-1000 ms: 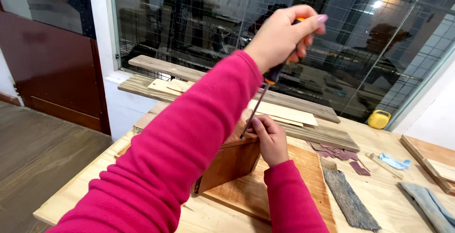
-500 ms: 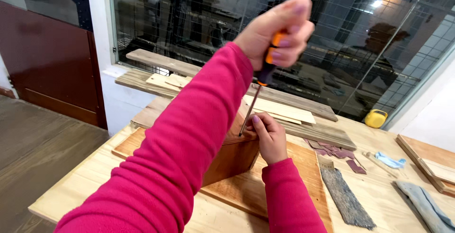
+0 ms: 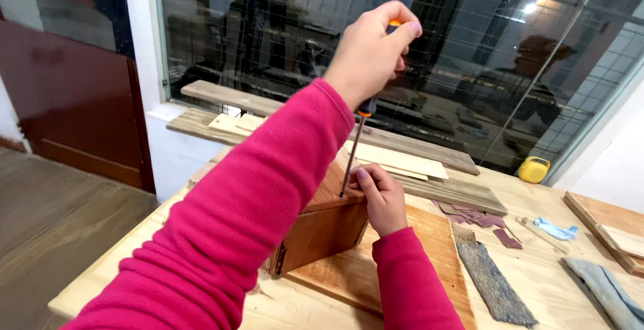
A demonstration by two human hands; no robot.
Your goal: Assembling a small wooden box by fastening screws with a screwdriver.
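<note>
Raised slightly, my left hand [image 3: 369, 51] fists the screwdriver [image 3: 353, 149] upper centre; right hand [image 3: 381, 196] pinches its tip on the wooden box [image 3: 322, 226], pale desk [image 3: 557, 276] by a window [image 3: 469, 48].

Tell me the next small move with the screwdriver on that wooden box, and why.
Probably keep turning the screwdriver with light downward pressure. The left hand grips its handle from above, the shaft stands nearly upright, and its tip meets the top edge of the wooden box. The right hand sits beside the tip, steadying box and shaft. The screw itself is too small to see.
</note>
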